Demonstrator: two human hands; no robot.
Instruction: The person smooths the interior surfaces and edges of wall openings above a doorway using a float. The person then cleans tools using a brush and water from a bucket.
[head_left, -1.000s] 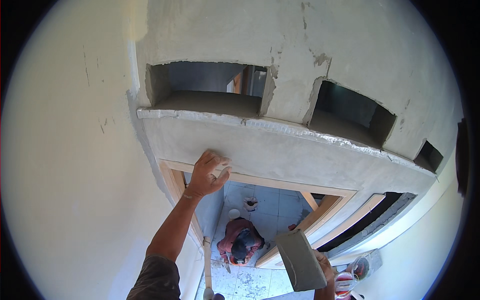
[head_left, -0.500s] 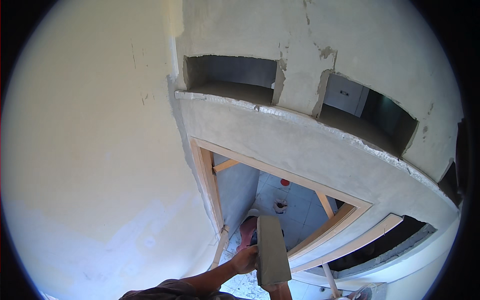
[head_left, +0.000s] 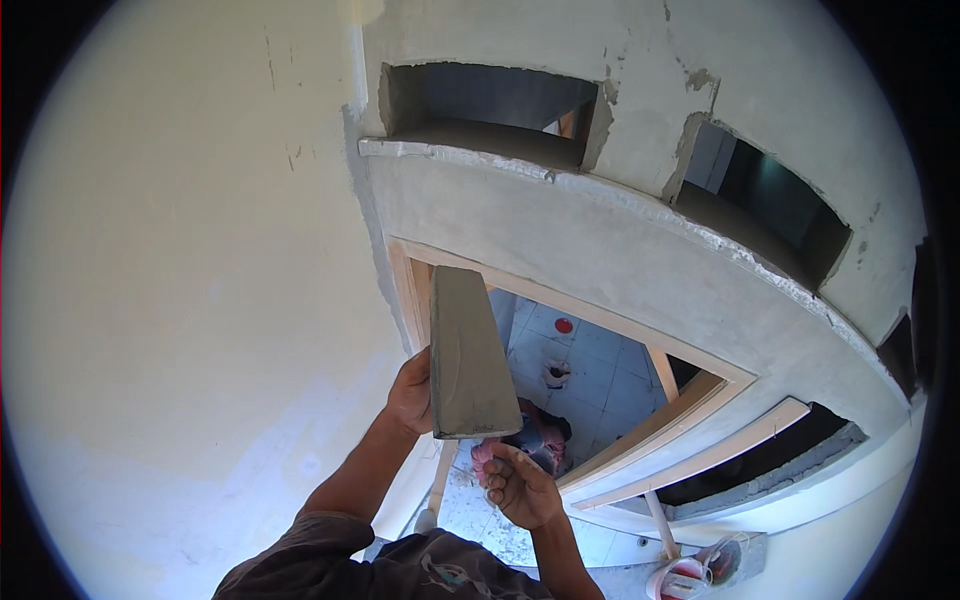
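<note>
L hand [head_left: 412,390] is gripping the grey board [head_left: 472,358] by its L edge before the door frame [head_left: 600,313], prob. keeping its face clear, while R hand's [head_left: 525,488] fingers are half-curling, apparently w/ nothing in them, just below.

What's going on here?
Someone high up by a grey plastered wall has a grey rectangular board in the left hand, raised in front of a wooden door frame. The right hand is just below the board's lower end, fingers curled, with nothing visible in it. Another person, partly hidden, is down at floor level near the doorway.
</note>
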